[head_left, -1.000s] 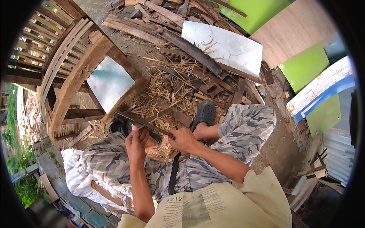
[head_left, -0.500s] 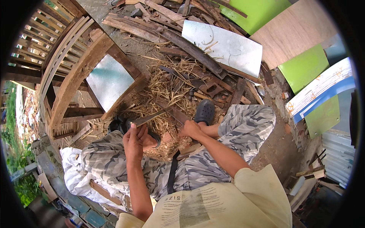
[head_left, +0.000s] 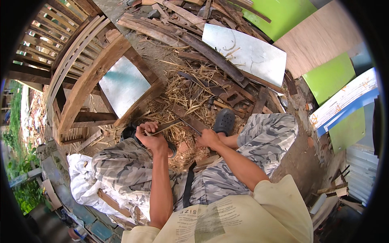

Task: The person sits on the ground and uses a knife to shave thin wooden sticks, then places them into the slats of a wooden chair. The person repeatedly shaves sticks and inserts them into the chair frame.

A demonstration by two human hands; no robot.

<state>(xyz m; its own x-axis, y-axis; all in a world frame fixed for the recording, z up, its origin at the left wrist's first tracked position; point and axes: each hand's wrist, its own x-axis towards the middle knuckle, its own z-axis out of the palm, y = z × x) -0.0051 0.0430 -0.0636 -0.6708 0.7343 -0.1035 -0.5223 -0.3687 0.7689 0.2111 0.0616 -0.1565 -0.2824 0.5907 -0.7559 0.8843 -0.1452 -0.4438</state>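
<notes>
- Hands apart, L and R, both over the ground btwn the knees.
- L hand [head_left: 152,136]: closed on one end of a thin flat strip [head_left: 168,126]; strip's free end points R and slightly up, twd the R hand side.
- R hand [head_left: 208,138]: fist closed on a dark narrow tool [head_left: 191,126], prob. a blade; sticks out up-L. Its tip is right by the strip's free end; can't tell if touching.
- Plank [head_left: 187,114] lies on the ground just beyond the tool, diag.
- Shavings [head_left: 182,95] all over the ground ahead of the hands, plus more btwn the feet.
- Gray clog [head_left: 224,121] on R foot, near the R hand. L foot mostly hidden behind L hand/wrist.
- Camo trousers [head_left: 121,160], knees spread.
- Upper L: wood frame [head_left: 91,83] w/ pale panel [head_left: 125,87], slats behind.
- Top ctr: scrap wood [head_left: 152,30] pile, white sheet [head_left: 247,50] by it.
- R side: plywood sheet [head_left: 318,38], green panel [head_left: 330,79], corrugated metal [head_left: 360,172] lower down.
- White sack [head_left: 81,178] by L thigh.
</notes>
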